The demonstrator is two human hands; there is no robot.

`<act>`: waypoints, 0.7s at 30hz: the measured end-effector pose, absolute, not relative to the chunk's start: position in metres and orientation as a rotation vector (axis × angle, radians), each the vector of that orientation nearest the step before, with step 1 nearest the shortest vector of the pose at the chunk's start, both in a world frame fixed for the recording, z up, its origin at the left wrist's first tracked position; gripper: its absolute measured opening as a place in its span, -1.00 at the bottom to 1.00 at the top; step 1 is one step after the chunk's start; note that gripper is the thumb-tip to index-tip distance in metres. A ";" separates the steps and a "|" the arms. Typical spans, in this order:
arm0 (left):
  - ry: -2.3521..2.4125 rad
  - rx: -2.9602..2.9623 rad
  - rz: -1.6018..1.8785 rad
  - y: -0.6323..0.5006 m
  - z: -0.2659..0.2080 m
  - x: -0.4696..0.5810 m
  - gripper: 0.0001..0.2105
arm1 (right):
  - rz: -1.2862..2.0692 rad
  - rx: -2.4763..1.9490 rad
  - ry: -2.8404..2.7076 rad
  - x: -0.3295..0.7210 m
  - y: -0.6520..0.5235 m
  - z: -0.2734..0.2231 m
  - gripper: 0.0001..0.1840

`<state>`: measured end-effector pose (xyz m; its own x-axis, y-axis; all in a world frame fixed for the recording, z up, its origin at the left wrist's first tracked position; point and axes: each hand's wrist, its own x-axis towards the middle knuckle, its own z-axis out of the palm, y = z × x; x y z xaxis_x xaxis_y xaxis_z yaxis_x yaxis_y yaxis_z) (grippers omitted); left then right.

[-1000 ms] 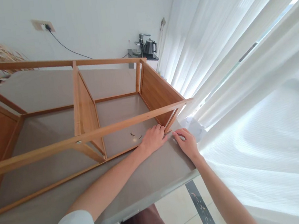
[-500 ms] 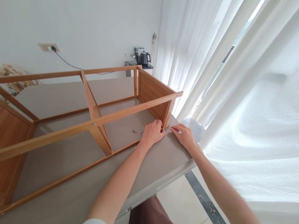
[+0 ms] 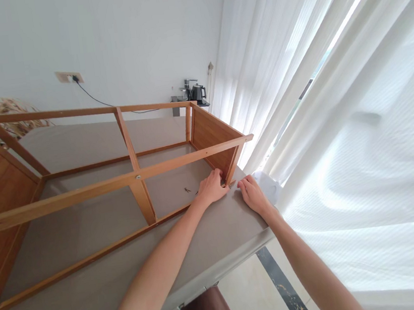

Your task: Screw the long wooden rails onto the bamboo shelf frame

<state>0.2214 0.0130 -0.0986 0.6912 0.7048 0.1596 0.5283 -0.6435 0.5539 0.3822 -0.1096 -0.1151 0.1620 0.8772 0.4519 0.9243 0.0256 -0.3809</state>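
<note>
A wooden frame (image 3: 178,165) with side panels and a middle divider lies on a grey-covered table. My left hand (image 3: 213,187) is closed around its near right lower corner, the fingers inside the frame by the end panel (image 3: 215,141). Just beyond that corner, my right hand (image 3: 252,192) is closed, knuckles up, close over the tabletop. Whatever it may hold is hidden by the fingers. A small pointed end (image 3: 232,184) shows between the hands. Several small screw-like pieces (image 3: 187,189) lie on the cloth inside the frame.
The table's edge (image 3: 238,252) runs in front of me. White curtains (image 3: 329,184) hang at the right, beside a whitish plastic-looking bag (image 3: 268,187). An electric kettle (image 3: 199,93) stands at the back. A cord (image 3: 94,97) runs from a wall socket (image 3: 63,77).
My right hand has turned with its knuckles more upward; the pale handle seen in its fingers before is now out of sight. My left hand stays at the corner. The view has shifted slightly.
</note>
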 end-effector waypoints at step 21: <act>0.972 2.413 0.453 0.018 -0.101 0.225 -0.61 | -0.012 -1.797 -1.705 0.380 -0.112 -0.114 -0.83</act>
